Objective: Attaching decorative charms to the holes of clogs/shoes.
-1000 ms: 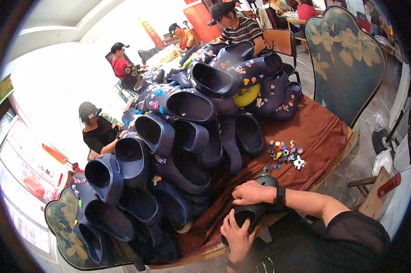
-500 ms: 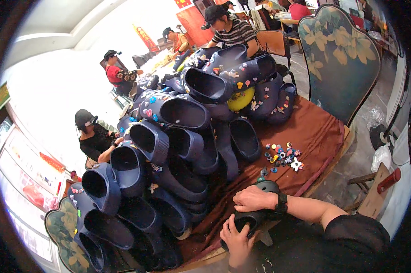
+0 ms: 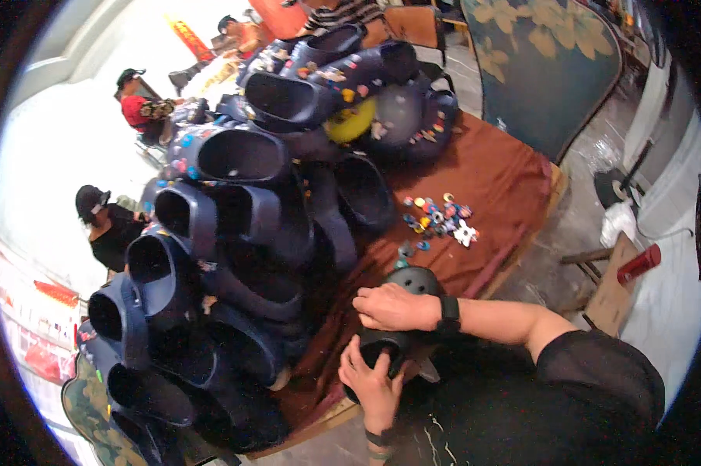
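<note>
A dark clog with holes in its toe (image 3: 414, 281) is at the table's near edge, close to my body. My left hand (image 3: 371, 388) grips it around the heel opening, with a finger reaching inside. Across the top of the clog lies my right hand (image 3: 395, 307), its fingers curled and pressed down on the upper; whatever is under those fingertips is hidden. Just beyond the toe sits a small teal charm (image 3: 404, 252). Farther off, a scatter of small colourful shoe charms (image 3: 437, 217) lies on the brown cloth, a white star-like one (image 3: 465, 233) among them.
A tall heap of navy clogs (image 3: 242, 155), many with charms, covers the table's left and middle. Brown cloth (image 3: 490, 171) drapes the tabletop. A floral-backed chair (image 3: 544, 70) stands at the far right, a wooden stool (image 3: 610, 291) with a red cylinder nearer. Other people sit beyond the heap.
The whole view has shifted, so the table, heap and hands appear farther left and higher. Both hands keep their places on the clog.
</note>
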The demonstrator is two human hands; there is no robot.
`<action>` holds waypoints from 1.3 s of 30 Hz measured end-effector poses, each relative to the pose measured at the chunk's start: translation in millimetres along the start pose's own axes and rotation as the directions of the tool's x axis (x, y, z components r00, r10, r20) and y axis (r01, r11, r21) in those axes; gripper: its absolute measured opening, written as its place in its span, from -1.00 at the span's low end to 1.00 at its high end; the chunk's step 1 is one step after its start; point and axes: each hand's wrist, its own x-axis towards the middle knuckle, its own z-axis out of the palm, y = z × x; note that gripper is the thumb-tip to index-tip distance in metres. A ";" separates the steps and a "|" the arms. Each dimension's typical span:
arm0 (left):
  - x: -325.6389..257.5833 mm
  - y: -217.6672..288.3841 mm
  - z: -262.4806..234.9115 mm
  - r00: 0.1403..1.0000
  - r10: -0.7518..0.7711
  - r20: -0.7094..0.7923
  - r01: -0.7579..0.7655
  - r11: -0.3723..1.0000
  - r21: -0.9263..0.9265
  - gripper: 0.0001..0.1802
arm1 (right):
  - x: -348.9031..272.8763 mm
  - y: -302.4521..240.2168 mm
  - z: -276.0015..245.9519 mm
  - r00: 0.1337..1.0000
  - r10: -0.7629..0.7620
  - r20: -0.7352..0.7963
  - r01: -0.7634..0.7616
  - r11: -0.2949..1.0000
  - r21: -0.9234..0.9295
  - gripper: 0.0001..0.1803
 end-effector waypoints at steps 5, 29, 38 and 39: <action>0.0 -0.4 2.2 1.000 0.007 0.009 -0.007 1.000 -0.012 -0.51 | 7.8 12.3 -6.1 0.996 -0.084 0.022 0.079 0.982 0.171 -0.81; 1.6 3.1 -1.4 0.999 -0.015 0.032 0.017 0.997 -0.070 -0.48 | 7.8 27.4 -35.2 0.907 -0.129 0.401 -0.006 0.948 0.318 -0.58; 0.4 6.6 -5.9 0.999 -0.020 0.032 0.022 0.997 -0.078 -0.52 | 14.3 30.9 -31.5 0.907 -0.104 0.408 -0.039 0.944 0.327 -0.72; 0.5 6.9 -5.9 0.999 -0.019 0.032 0.022 0.997 -0.073 -0.53 | 15.3 30.9 -33.5 0.904 -0.120 0.410 -0.042 0.930 0.366 -0.71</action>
